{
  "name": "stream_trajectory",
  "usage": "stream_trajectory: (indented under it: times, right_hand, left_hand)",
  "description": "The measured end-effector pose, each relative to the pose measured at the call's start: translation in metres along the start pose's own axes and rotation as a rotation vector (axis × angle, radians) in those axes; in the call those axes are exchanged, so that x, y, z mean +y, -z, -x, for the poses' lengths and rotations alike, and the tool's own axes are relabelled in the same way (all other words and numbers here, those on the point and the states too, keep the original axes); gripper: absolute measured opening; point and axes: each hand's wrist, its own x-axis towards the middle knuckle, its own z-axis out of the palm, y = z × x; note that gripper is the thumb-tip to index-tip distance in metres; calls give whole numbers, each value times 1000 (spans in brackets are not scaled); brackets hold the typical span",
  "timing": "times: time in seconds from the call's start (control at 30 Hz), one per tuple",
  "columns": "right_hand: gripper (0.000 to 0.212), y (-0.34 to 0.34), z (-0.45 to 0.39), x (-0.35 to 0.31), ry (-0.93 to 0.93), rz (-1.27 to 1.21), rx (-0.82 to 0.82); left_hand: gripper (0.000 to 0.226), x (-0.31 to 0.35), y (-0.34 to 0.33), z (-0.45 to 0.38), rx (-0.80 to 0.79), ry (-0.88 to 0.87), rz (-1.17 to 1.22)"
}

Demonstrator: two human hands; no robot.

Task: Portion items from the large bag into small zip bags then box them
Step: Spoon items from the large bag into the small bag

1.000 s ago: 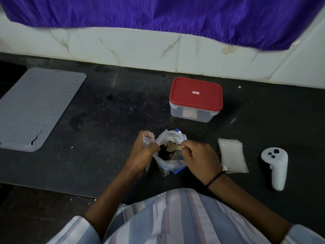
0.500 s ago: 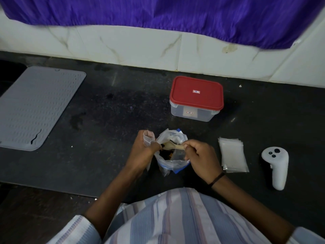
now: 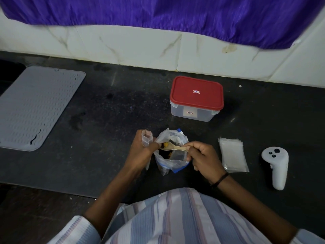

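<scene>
Spoon (image 3: pixel 173 147) in right hand (image 3: pixel 204 160) crosses large bag (image 3: pixel 171 160).

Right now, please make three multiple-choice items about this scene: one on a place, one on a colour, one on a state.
1. Where does the stack of small zip bags lie?
A. Between the right hand and the white controller
B. On the grey mat
C. On top of the box

2. What colour is the box lid?
A. Blue
B. Red
C. Green

3. What state is the box in?
A. Lid off
B. Tipped over
C. Closed, lid on

Answers:
1 A, the stack lies on the dark counter between those two.
2 B, the lid shows red over clear walls.
3 C, the lid sits flat on the upright box.
</scene>
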Motion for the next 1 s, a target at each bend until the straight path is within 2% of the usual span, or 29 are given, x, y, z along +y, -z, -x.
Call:
stream_trajectory:
  times: [0.13,0.2,0.33,0.47,0.6,0.8,0.9,1.0]
  right_hand:
    - [24,12,13,0,-26,-32,45]
    - [24,20,21,-4,-23,-39,79]
    - [26,30,38,-23,54,-94,145]
    - [31,37,49,-57,161,-199,191]
    - [30,39,54,-86,284,-173,147]
    - [21,32,51,-95,456,182,111]
    - [18,24,54,-101,679,585,111]
    - [20,19,55,-103,912,1014,70]
  left_hand:
    - [30,1,1,1,-2,-46,-8]
    - [31,2,2,4,59,-106,-42]
    - [35,9,6,12,190,-356,-153]
    - [41,23,5,20,151,-526,-292]
    - [45,28,-1,20,106,-621,-370]
    - [44,28,-6,20,78,-763,-429]
    - [45,26,-9,20,88,-822,-483]
    - [36,22,-13,17,71,-838,-462]
